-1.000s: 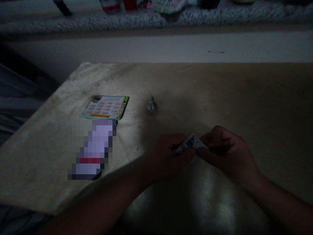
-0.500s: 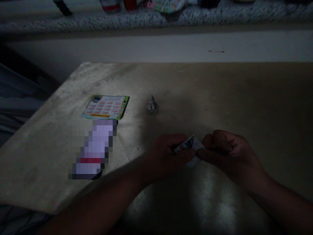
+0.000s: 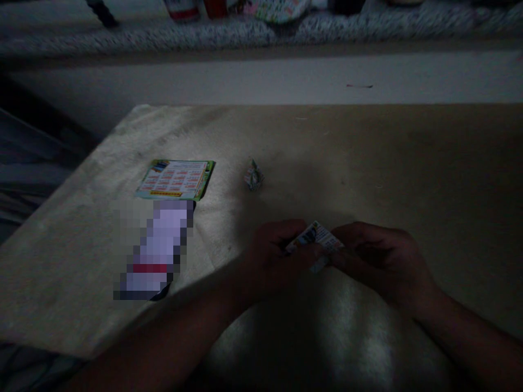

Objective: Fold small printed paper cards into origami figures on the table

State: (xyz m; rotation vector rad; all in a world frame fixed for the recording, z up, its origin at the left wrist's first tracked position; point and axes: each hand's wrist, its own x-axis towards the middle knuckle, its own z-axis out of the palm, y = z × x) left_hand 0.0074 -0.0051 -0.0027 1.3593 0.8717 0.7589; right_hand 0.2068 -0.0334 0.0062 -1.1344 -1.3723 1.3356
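Observation:
A small folded piece of printed paper [image 3: 314,239] is held between both hands above the table, one corner pointing away from me. My left hand [image 3: 281,250] pinches it from the left, thumb on top. On the other side my right hand [image 3: 376,258] grips its right corner between thumb and bent index finger. The undersides of the paper and some fingertips are hidden or dark. Farther off on the table stands a small folded paper piece [image 3: 254,177] with similar printing, its tip pointing up.
On the left of the table [image 3: 368,147] lie a printed sheet [image 3: 175,179] with columns of text and, below it, a phone [image 3: 159,245] with a blurred screen. A speckled stone ledge [image 3: 229,35] at the back carries several items, among them a red container [image 3: 215,8].
The folded paper has shifted slightly left and away from me. My right hand's fingers have uncurled somewhat and moved onto its right corner.

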